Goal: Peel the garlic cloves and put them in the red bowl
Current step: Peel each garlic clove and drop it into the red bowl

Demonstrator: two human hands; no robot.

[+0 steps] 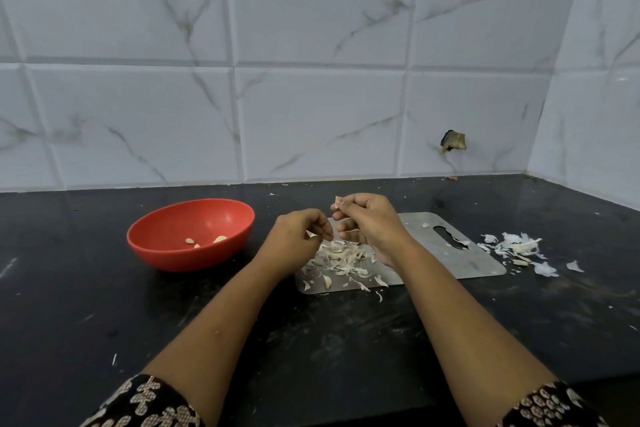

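patterned sleeves (145,402) fill the lower corners, with bare forearms reaching to mid-frame over a black counter (104,305). a heap of peels (343,258) litters the steel board (450,253) under the hands. the right hand (372,222) pinches a garlic clove (338,200); only its tip shows, poking upward, its long axis hidden. the left hand (298,236), fingers curled, pinches a scrap of skin (311,234). the red bowl (166,260), left of centre, holds peeled cloves (220,238).
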